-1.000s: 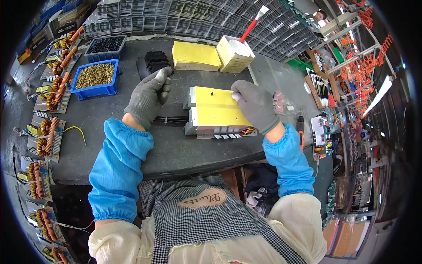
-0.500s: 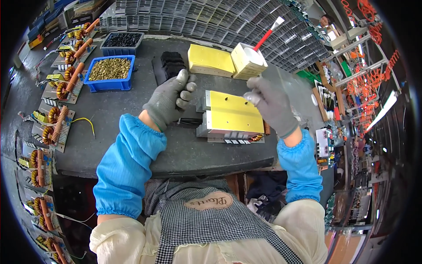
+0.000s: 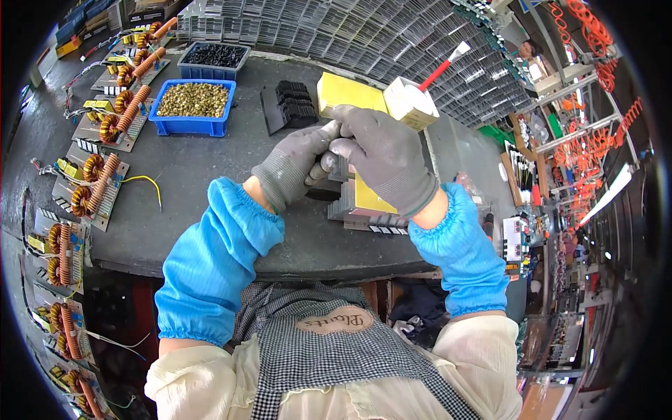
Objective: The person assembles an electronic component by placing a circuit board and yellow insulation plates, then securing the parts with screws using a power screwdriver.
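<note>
My left hand (image 3: 297,164), in a grey glove, has its fingers curled in a pinch. The fingertips of my right hand (image 3: 388,157), gloved alike, meet it above the bench. Whatever lies between them is too small or hidden to make out. Beneath my right hand is a circuit board assembly with grey metal heat sinks (image 3: 341,208) and a yellow sheet (image 3: 369,199) on top, partly covered by that hand. Just beyond my hands are a stack of black parts (image 3: 294,105) and a pile of yellow sheets (image 3: 350,91).
A blue bin of small brass-coloured pieces (image 3: 222,124) and a bin of black pieces (image 3: 213,57) stand at the far left. Circuit boards with copper coils (image 3: 98,185) line the left side. A red-handled brush (image 3: 437,72) rests in a pale box (image 3: 409,105). Metal parts (image 3: 336,35) are stacked behind.
My right hand has moved left over the yellow-topped assembly and now meets my left hand. Both hands were apart before. The view has shifted slightly.
</note>
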Tool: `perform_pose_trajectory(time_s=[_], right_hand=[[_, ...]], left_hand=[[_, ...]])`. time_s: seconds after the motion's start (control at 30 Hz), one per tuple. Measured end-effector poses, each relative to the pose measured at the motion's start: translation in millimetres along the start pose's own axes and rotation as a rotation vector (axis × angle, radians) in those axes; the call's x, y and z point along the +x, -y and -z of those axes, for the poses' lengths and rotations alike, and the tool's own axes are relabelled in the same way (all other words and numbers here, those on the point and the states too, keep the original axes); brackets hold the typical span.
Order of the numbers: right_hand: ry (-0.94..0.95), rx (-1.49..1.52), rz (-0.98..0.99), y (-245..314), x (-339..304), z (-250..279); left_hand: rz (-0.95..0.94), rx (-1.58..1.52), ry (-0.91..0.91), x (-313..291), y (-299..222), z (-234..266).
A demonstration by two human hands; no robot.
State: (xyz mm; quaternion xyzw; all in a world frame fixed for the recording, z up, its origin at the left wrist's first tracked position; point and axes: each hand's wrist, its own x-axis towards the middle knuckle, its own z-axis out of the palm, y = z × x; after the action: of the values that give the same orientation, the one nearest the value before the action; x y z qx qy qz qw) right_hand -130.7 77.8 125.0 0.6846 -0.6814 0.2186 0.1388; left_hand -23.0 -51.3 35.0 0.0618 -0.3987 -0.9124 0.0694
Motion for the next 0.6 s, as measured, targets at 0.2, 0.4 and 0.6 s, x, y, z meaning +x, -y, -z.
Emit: perform_pose_trajectory(time_s=[0.2,0.4,0.6], right_hand=[[0.091,0.356,-0.332,-3.1,-18.6,31.0],[0.256,0.528,-0.64,3.8,-65.3,52.9],[0.229,0.48,-0.554,-2.5,-88.7,38.4]], left_hand=[[0.04,-0.003,-0.13,8.3,1.8,6.4],[-0.121,-0.271,-0.416,21.3,2.0,15.6],[-0.072,-0.172,-0.452,16.9,5.3,6.4]])
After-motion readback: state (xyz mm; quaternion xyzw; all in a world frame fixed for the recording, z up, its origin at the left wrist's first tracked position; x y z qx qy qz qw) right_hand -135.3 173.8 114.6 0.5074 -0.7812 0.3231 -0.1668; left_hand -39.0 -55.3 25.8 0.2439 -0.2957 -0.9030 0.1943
